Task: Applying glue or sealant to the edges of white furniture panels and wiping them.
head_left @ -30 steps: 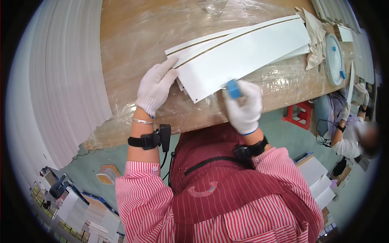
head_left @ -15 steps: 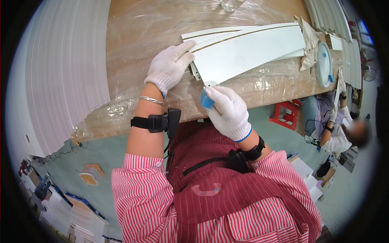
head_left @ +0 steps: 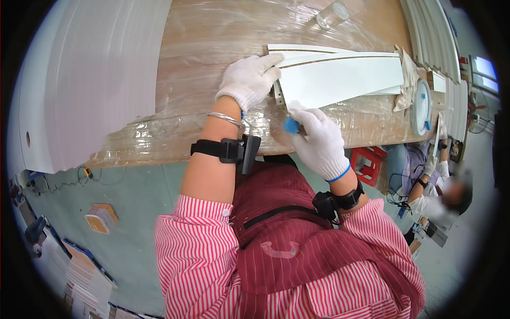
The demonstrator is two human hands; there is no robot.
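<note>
White panel (head_left: 342, 80) lies on the wrapped table (head_left: 366, 121), near edge toward the wearer, atop at least one more white panel set askew beneath it. Right hand (head_left: 319, 142), gloved, nearest: thumb and fingers clamped on a blue block (head_left: 290, 125), just beside the panel's near left corner; contact with the panel unclear. Left hand (head_left: 248, 81), gloved, lies over the left end, thumb parted from the fingers; cannot tell whether it pinches or only steadies. Panel looks stiff, flat, moderately light for its length; smooth face probably slippery under knit gloves, corners likely easy to chip. Best hold: both short ends, or the long edges, clear of the dark groove (head_left: 340, 60) along the far side. Lower panel (head_left: 305, 49) could slide with it. Crumpled cloth (head_left: 406, 80) crowds the right end, round lid (head_left: 421, 109) just past that. Clear jar (head_left: 333, 15) stands beyond the far edge, well apart. Tall stack of pale sheets (head_left: 111, 69) bounds the left; farther off right, a co-worker in white sleeves handles a white strip (head_left: 436, 139)
</note>
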